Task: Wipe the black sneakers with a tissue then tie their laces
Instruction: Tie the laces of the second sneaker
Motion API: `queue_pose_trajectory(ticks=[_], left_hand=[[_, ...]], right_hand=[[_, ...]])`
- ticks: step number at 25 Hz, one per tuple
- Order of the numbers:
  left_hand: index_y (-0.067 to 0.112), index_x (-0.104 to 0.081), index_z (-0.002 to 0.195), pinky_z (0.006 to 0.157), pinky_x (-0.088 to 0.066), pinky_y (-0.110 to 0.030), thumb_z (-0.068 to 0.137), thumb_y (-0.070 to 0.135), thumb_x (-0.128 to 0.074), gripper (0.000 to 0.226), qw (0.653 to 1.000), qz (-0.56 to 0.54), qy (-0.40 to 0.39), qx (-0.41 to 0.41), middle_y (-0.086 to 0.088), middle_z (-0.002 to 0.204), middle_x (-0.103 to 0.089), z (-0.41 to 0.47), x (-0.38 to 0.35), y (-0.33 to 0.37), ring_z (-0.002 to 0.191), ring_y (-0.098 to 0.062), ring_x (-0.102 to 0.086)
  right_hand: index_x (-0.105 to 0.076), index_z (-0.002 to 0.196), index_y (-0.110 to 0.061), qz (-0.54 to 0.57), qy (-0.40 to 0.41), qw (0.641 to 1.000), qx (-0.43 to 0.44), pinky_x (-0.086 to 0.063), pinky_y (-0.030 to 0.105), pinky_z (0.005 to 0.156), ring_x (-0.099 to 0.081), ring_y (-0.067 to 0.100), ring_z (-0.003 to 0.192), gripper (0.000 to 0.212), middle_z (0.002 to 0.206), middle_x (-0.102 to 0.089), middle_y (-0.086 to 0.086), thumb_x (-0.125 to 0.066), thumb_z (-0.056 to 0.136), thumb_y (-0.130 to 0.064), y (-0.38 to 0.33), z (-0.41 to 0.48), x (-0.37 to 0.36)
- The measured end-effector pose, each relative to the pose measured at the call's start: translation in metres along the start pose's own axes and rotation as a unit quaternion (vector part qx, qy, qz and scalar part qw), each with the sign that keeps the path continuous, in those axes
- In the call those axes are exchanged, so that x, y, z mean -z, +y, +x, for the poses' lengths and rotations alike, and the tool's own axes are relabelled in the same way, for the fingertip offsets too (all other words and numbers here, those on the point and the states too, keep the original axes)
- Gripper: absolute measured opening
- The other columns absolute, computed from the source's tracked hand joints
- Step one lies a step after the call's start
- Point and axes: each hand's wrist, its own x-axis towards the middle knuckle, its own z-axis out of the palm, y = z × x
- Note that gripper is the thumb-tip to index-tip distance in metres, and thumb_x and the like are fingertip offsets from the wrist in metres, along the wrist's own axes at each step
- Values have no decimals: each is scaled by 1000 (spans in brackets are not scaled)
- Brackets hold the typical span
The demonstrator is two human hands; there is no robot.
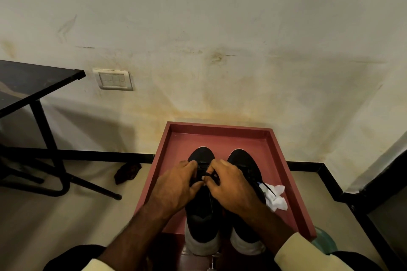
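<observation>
Two black sneakers [201, 215] side by side in a red tray [220, 129], toes toward the wall. Both hands over the sneaker on the left: left hand [176, 187] with fingers curled, pinching its black laces [210, 175] from the left; right hand [231, 187] likewise curled, pinching the same laces from the right, fingertips of the two nearly touching. Crumpled white tissue [276, 199] in the tray just beside the other sneaker [243, 160], a loose lace end [270, 189] lying across it. Off to the left, a dark table [33, 81], a wall switch [114, 80], a dark bundle [127, 172] on the floor.
</observation>
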Motion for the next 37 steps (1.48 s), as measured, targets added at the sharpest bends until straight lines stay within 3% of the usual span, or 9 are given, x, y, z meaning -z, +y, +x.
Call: queue_pose_trajectory(ticks=[5,9,14,18,20,23,27,33,37], left_hand=[[29,-46,135,80,-49,-22,101,44,-54,37,995,70,1,-73,9,129,-56,10,1,7,109,-11,-60],[32,-50,129,76,-56,-34,98,42,-55,33,991,96,15,-88,7,121,-58,14,7,-5,100,-17,-64],[28,-53,108,68,-42,-20,90,38,-67,25,973,79,-17,-215,7,100,-66,21,0,-11,84,-11,-58],[30,-48,89,57,-45,-27,91,41,-65,20,995,-35,0,-96,13,78,-65,23,4,-14,65,-6,-56],[26,-54,89,62,-54,-38,86,46,-65,23,997,-79,11,-14,9,75,-67,24,1,-15,66,-11,-62],[34,-56,80,65,-58,-36,80,51,-68,20,989,-123,13,77,9,73,-69,28,-3,-20,69,-11,-67],[20,-51,70,66,-58,-39,77,50,-73,37,977,-141,36,153,5,66,-67,35,-7,-19,68,-15,-65],[26,-56,75,68,-59,-36,83,38,-79,27,980,-167,-16,103,7,76,-70,25,-1,-9,72,-10,-67],[28,-63,87,76,-60,-37,81,42,-82,24,982,-165,-89,34,8,90,-70,23,6,-12,83,-10,-67]], right_hand=[[-59,102,-28,32,-47,998,-14,-55,28,81,-59,7,88,17,99,-59,-13,-70,94,-39,7,5,7],[-58,119,-26,118,-158,980,-40,-61,28,78,-67,18,88,38,104,-61,-7,-79,88,-30,12,-1,21],[-60,112,-20,129,-136,980,-63,-60,32,73,-65,14,73,33,96,-67,1,-80,86,-17,8,-4,21],[-61,113,-16,121,-138,980,-79,-59,30,78,-60,5,76,29,98,-67,2,-74,88,-9,14,-2,22],[-61,108,-15,113,-130,983,-65,-58,28,76,-58,2,74,25,94,-67,0,-71,88,-6,13,-2,20],[-60,98,-18,109,-109,987,-42,-53,21,67,-55,-2,67,22,86,-62,-7,-69,86,-3,10,-2,17],[-58,92,-20,96,-94,991,-19,-49,22,64,-53,1,66,22,86,-59,-6,-69,84,-2,12,0,14],[-60,97,-22,97,-92,991,-26,-55,25,71,-56,4,72,19,92,-62,-1,-71,88,-10,19,-6,12],[-64,102,-25,85,-110,989,-45,-59,25,70,-67,10,79,19,96,-64,-6,-76,90,-34,16,1,22]])
